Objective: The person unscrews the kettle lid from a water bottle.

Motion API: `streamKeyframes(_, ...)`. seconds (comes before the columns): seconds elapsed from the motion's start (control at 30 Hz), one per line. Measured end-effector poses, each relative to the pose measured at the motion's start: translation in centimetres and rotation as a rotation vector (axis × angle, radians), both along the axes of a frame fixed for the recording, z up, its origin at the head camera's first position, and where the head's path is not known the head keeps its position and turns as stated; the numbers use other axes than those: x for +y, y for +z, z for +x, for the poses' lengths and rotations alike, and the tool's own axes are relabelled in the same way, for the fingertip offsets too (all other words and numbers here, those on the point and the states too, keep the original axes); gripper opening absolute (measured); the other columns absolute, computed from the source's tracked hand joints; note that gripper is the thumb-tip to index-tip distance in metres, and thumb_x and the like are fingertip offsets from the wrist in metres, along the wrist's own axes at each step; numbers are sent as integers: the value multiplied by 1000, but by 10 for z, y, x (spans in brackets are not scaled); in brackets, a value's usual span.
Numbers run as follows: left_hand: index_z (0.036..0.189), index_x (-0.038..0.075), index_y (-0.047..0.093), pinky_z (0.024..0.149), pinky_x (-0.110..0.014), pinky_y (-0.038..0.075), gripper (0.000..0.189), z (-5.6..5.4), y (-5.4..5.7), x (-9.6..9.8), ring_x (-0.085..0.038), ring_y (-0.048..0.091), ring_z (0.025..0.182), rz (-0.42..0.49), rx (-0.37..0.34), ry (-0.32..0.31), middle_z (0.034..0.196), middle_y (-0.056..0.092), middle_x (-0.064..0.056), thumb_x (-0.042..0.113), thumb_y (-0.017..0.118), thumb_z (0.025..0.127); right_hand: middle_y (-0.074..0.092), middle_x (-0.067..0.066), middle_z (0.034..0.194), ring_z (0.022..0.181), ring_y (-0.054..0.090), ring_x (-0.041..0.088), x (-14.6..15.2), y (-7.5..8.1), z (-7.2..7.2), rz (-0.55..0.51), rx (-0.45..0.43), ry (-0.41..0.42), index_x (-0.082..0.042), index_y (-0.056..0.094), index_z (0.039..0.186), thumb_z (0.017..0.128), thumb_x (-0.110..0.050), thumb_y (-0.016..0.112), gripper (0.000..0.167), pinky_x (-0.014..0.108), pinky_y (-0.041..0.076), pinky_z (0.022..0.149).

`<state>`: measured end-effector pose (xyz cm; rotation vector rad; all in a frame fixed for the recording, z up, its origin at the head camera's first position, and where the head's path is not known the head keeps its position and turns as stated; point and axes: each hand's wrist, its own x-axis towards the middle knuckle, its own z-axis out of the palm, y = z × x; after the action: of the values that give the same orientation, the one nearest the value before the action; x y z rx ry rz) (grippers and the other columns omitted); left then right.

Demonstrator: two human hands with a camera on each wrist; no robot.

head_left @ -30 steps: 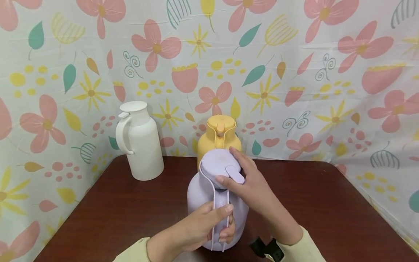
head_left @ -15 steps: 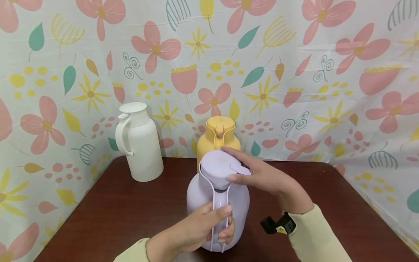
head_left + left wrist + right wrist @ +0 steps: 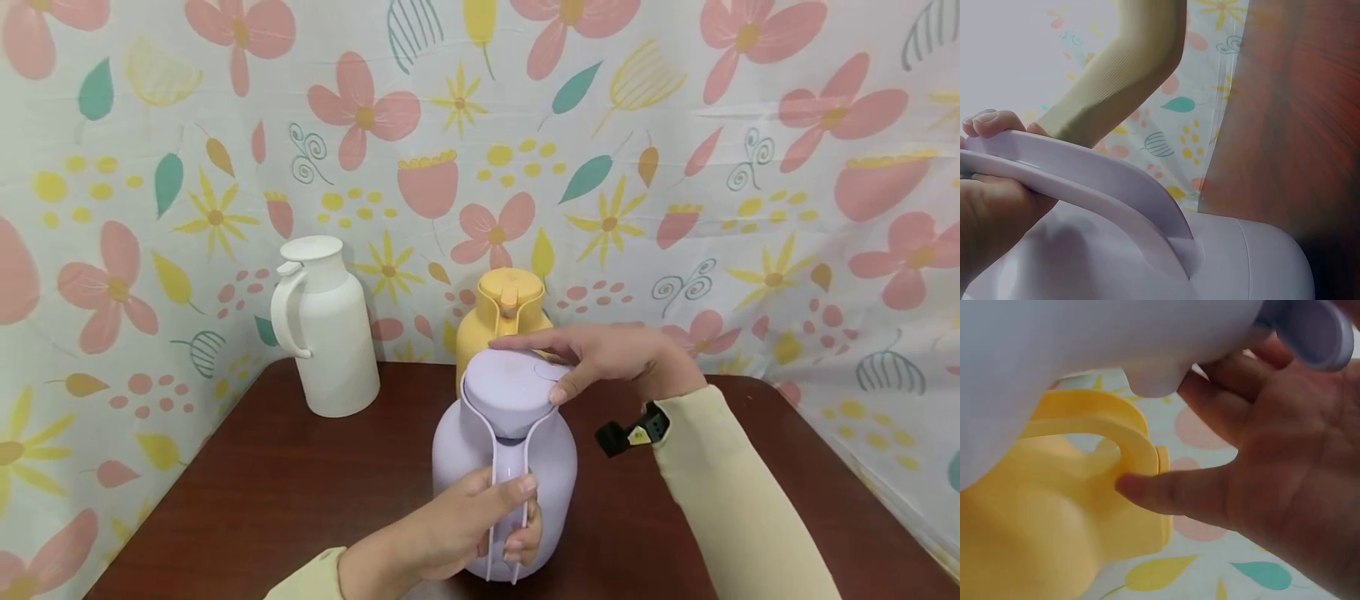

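Observation:
In the head view, a lavender insulated jug (image 3: 461,450) stands upright on the table. My left hand (image 3: 461,525) grips its handle (image 3: 509,458), thumb along one rim and fingers curled around the other side. My right hand (image 3: 611,357) holds the round lavender lid (image 3: 504,387) from the right, fingers across its far edge and thumb at its near right side. The lid's tab (image 3: 551,372) is partly hidden under this hand. In the right wrist view, the rounded lavender tab (image 3: 1322,337) sits by the palm, and the jug's spout (image 3: 1155,382) is beside the fingers.
Directly behind the lavender jug stands a yellow jug (image 3: 510,287), partly covered by it and my right hand. A white jug (image 3: 336,350) is at the back left of the dark wooden table (image 3: 322,483). Flower-patterned sheeting (image 3: 600,108) hangs around the table.
My right hand has swung counterclockwise around the lid, its wrist moving up and right. The tab has turned from the front right toward the back right. The left hand keeps its grip.

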<state>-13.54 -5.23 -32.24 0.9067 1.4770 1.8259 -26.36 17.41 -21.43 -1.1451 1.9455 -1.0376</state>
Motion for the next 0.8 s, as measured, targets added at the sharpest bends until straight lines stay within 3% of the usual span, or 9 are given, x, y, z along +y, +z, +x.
streamKeyframes(0.17, 82, -19, 29, 70, -18, 38, 62, 1, -3, 1, -3, 47, 67, -14, -24, -6, 65, 45, 11, 36, 35, 110, 56, -3, 148, 135, 55, 10, 1, -6, -15, -22, -157, 66, -18, 34, 160, 90, -13, 76, 81, 27, 47, 110)
streamKeyframes(0.23, 82, -19, 29, 71, -18, 39, 62, 1, -4, 1, -3, 46, 67, -15, -24, -7, 66, 45, 11, 36, 36, 110, 50, -4, 155, 141, 48, 8, 1, -10, -20, -59, -160, 105, -16, 29, 162, 91, -17, 76, 85, 26, 45, 112)
streamKeyframes(0.3, 82, -19, 29, 70, -18, 39, 62, 1, -4, 2, -3, 46, 67, -9, -21, -6, 66, 44, 10, 36, 36, 110, 38, 4, 165, 150, 37, 13, 2, -12, -22, -95, -100, 121, -9, 20, 163, 94, -24, 73, 89, 24, 41, 115)
streamKeyframes(0.33, 82, -18, 29, 70, -18, 38, 61, 0, -4, 2, -3, 46, 67, -7, -15, -6, 66, 44, 10, 35, 36, 110, 32, 8, 168, 154, 32, 17, 2, -13, -20, -109, -61, 91, -7, 17, 163, 95, -27, 71, 90, 23, 39, 116)
streamKeyframes(0.43, 82, -18, 29, 69, -18, 38, 60, 0, -4, 3, -3, 46, 67, -6, -3, -4, 66, 44, 10, 34, 36, 110, 27, 18, 169, 158, 24, 31, -4, -10, -4, -124, 131, -150, -3, 20, 162, 99, -33, 64, 82, 33, 35, 120)
streamKeyframes(0.53, 82, -18, 30, 68, -18, 38, 59, 0, -4, 2, -3, 46, 67, -5, 6, -1, 66, 44, 10, 34, 36, 110, 39, 16, 163, 155, 30, 37, -15, -9, 26, -115, 304, -497, -8, 38, 157, 102, -34, 60, 64, 50, 36, 121)
streamKeyframes(0.6, 82, -18, 30, 68, -18, 37, 59, -1, -3, 1, -3, 46, 66, 0, 11, -1, 66, 44, 10, 34, 37, 110, 46, 14, 159, 151, 37, 35, -21, -11, 47, -142, 402, -671, -11, 47, 152, 102, -33, 60, 56, 59, 38, 118)
streamKeyframes(0.7, 81, -18, 30, 68, -18, 38, 60, -1, -2, 0, -3, 46, 66, 10, 18, -2, 66, 44, 10, 34, 37, 110, 48, 15, 157, 146, 45, 36, -26, -20, 73, -188, 521, -815, -12, 50, 150, 100, -32, 65, 56, 62, 43, 112)
streamKeyframes(0.8, 82, -18, 30, 68, -18, 38, 61, -1, -2, 0, -3, 46, 66, 17, 6, -2, 66, 45, 11, 35, 38, 110, 47, 16, 158, 147, 43, 38, -29, -33, 91, -215, 599, -896, -13, 49, 151, 93, -32, 73, 66, 64, 39, 113)
